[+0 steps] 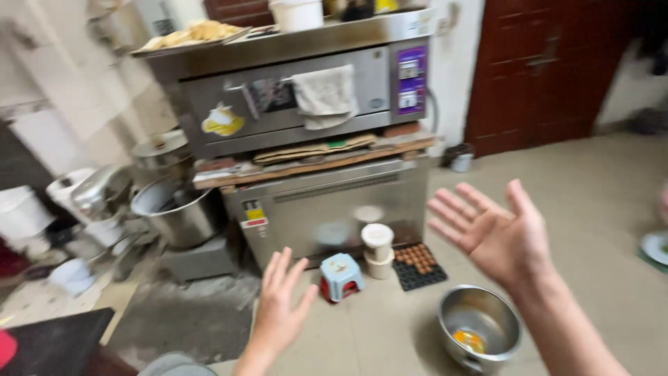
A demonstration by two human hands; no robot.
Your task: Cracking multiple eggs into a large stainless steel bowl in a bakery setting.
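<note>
Left hand [280, 306]: open, fingers up, holding nothing | right hand [495, 233]: open, palm showing, fingers spread, empty | steel bowl [480, 334]: on floor under right forearm, yellow residue inside | small stool [340, 276]: by steel oven [306, 104] | grey cloth [325, 96]: draped over oven handle

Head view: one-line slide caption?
Both hands, left hand and right hand, open and empty above a steel bowl before a stacked oven.

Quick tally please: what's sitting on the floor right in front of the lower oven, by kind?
Metal bowl, yellow bit inside: 1
Small stool, blue top, red legs: 1
White tubs, stacked: 2
Dark tray of brown pieces: 1
Total: 5
Both hands, left hand and right hand, are open and hold nothing.
</note>
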